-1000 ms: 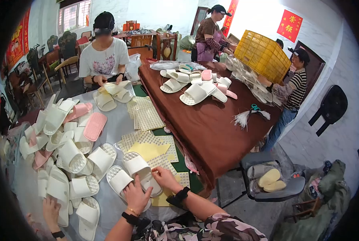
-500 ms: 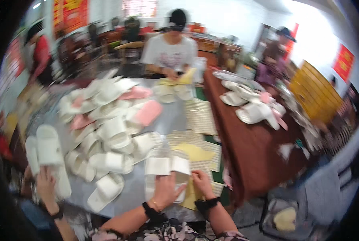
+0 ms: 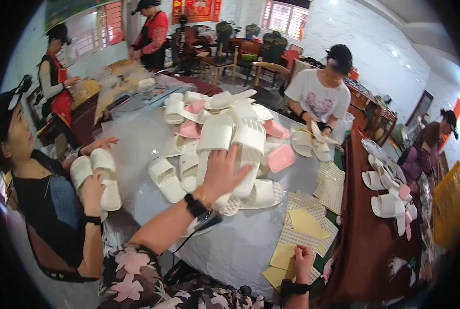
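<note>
Left hand (image 3: 223, 169), thumb spread, grips white slippers (image 3: 215, 132) at the straps (image 3: 250, 137) over the bench (image 3: 214, 260), not yet released; right hand (image 3: 303, 259) curls, fingertips together, by seemingly part-used sticker sheets (image 3: 298, 236). Whether the slipper heap (image 3: 188, 158) is finished is unclear.

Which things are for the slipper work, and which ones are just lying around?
Seem part of the work:
left hand, on a pair of white slippers
heap of white and pink slippers
right hand, near yellow paper
dotted sheets

Seem just to be around:
wooden chair
red wall poster
</note>
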Action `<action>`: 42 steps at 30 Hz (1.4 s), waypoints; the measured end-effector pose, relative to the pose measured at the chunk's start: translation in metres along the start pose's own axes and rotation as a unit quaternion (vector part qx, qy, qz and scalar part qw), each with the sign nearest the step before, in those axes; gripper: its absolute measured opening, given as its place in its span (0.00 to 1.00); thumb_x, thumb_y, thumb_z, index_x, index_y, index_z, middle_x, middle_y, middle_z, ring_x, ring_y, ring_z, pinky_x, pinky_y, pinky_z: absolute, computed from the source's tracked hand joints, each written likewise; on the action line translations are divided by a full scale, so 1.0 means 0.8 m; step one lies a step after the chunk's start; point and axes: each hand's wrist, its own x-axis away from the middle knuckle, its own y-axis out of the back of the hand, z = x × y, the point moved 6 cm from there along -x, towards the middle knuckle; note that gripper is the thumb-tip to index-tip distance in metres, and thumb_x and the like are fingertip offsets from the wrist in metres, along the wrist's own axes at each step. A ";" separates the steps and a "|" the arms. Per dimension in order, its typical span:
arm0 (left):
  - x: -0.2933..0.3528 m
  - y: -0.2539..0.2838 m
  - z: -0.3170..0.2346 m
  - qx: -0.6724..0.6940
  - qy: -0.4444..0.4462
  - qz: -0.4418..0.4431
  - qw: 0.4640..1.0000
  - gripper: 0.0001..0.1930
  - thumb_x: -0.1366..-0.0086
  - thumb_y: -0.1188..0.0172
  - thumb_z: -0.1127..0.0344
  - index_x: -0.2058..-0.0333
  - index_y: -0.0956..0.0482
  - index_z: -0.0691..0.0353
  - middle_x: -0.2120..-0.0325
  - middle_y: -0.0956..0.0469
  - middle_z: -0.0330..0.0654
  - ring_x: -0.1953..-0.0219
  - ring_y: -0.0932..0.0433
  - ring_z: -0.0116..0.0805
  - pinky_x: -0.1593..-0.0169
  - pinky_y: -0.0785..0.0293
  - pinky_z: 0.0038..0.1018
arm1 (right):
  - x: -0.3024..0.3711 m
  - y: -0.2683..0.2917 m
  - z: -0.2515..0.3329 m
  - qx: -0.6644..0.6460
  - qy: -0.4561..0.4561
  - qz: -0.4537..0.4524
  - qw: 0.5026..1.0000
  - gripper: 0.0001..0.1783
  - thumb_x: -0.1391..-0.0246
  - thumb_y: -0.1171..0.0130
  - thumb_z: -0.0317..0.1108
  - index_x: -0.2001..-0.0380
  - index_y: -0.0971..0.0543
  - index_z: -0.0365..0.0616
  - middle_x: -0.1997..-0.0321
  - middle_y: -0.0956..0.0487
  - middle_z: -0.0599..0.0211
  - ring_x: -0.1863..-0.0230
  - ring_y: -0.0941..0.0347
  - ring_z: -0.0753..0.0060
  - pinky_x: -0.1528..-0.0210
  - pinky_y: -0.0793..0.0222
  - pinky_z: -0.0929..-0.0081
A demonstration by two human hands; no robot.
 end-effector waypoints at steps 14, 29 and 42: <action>0.128 -0.082 -0.046 0.112 -0.028 0.086 0.990 0.22 0.44 0.38 0.56 0.55 0.24 0.62 0.54 0.28 0.52 0.45 0.32 0.55 0.44 0.35 0.46 | 0.002 0.020 -0.007 0.013 -0.056 0.089 0.994 0.17 0.36 0.46 0.37 0.48 0.25 0.40 0.72 0.25 0.69 0.80 0.35 0.80 0.79 0.39 0.81; 0.350 -0.207 -0.248 0.424 0.030 0.694 0.581 0.14 0.38 0.41 0.56 0.71 0.19 0.61 0.74 0.17 0.41 0.76 0.21 0.43 0.72 0.28 0.41 | 0.112 -0.079 0.185 0.051 0.177 0.397 0.899 0.06 0.40 0.41 0.28 0.63 0.24 0.36 0.63 0.26 0.66 0.62 0.31 0.70 0.55 0.34 0.73; 0.576 -0.063 -0.379 0.521 -0.210 0.761 0.326 0.16 0.36 0.43 0.53 0.71 0.20 0.61 0.76 0.19 0.39 0.77 0.23 0.37 0.74 0.29 0.36 | 0.144 -0.120 0.238 0.146 0.287 0.484 0.814 0.14 0.51 0.36 0.30 0.62 0.27 0.41 0.60 0.28 0.58 0.57 0.29 0.50 0.55 0.32 0.63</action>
